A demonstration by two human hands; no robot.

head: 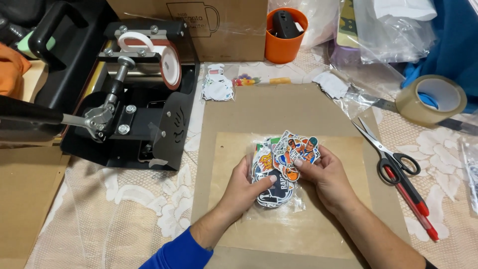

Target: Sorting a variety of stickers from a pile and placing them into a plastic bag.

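Both my hands hold a fanned stack of colourful die-cut stickers over a clear plastic bag lying on brown cardboard sheets. My left hand grips the stack's lower left, thumb on top of a dark sticker. My right hand pinches the stack's right side, with its thumb on the upper stickers. The blue left sleeve shows at the bottom edge.
A black mug heat press with a white mug stands at left. Black-handled scissors and a red pen lie at right, beside a roll of packing tape. An orange cup, a cardboard box and a small bagged sticker pack sit behind.
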